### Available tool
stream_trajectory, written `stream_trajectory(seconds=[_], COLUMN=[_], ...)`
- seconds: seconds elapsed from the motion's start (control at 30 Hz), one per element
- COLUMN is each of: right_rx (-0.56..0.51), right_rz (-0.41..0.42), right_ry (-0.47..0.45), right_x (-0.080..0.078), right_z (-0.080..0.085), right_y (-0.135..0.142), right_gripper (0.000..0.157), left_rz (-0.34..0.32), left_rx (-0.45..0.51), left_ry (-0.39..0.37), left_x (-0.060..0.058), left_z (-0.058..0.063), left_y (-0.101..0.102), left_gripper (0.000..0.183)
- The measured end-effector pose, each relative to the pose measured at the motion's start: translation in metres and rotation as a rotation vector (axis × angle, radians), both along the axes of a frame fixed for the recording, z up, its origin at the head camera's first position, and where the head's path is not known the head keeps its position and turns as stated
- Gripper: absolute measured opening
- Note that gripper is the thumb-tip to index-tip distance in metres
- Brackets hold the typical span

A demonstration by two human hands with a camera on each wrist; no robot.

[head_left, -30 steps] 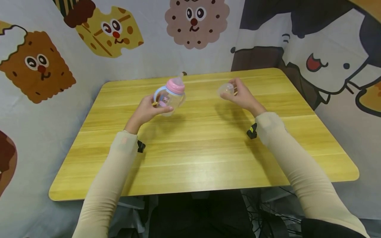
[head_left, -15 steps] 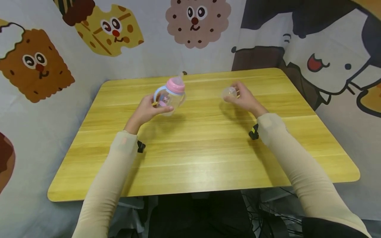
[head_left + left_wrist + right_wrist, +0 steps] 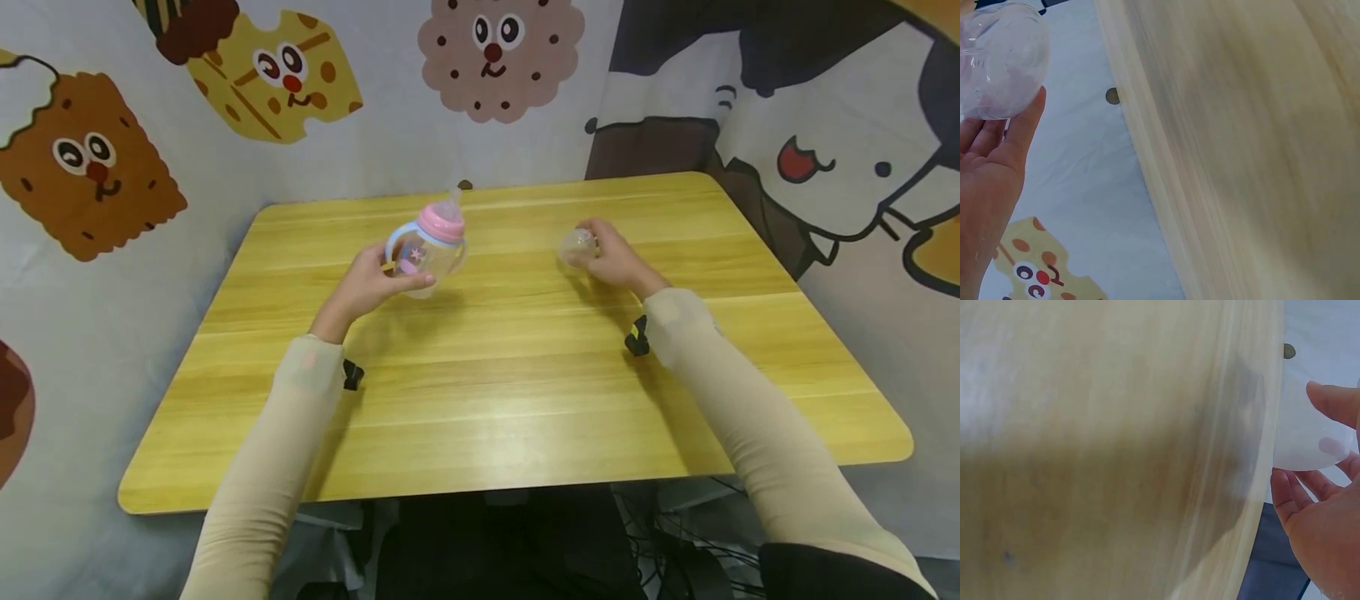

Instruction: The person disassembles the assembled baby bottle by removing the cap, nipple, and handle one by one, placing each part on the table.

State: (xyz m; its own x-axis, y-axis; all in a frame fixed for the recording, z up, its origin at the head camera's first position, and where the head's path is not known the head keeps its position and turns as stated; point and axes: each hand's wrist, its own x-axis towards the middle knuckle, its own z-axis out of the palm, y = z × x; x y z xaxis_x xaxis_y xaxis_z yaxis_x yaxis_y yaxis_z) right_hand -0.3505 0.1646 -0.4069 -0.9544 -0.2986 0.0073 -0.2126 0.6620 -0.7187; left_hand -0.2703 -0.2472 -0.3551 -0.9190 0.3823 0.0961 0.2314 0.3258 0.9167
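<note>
Two hands hold things above the table [image 3: 487, 408]: the left hand [image 3: 367, 282] grips a clear baby bottle [image 3: 442, 252] with a pink collar and pale blue handles, tilted, while the right hand [image 3: 617, 260] holds a clear cap [image 3: 573, 247] between thumb and fingers, well apart from the bottle. Behind the far edge hangs a white cloth [image 3: 382, 142] printed with cartoon snacks. Each sleeve ends near a small black device [image 3: 637, 336], and cables [image 3: 738, 557] lie under the table on the right. Since a second ago the right hand and cap have shifted nearer the person; the bottle is almost where it was. The left fingers are partly hidden behind the bottle, which the left wrist view cuts off. The cap is hard to make out, and I cannot tell whether it touches the table.
</note>
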Motion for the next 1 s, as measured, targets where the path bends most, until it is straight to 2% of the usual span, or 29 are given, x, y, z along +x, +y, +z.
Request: stream_trajectory(seconds=[0.37, 0.63, 1.0], right_rx=[0.051, 0.1, 0.089], right_rz=[0.017, 0.035, 0.021], right_ry=[-0.05, -0.024, -0.051], right_x=[0.0004, -0.0022, 0.0016], right_z=[0.0032, 0.0016, -0.006], right_y=[-0.0009, -0.0016, -0.0006], right_gripper=[0.068, 0.069, 0.081], left_rz=[-0.011, -0.004, -0.008], left_rx=[0.006, 0.006, 0.018], left_ry=[0.012, 0.009, 0.008], left_x=[0.0029, 0.0008, 0.0014], left_z=[-0.0018, -0.0007, -0.0024], left_y=[-0.0004, -0.0016, 0.0024], left_gripper=[0.055, 0.056, 0.052])
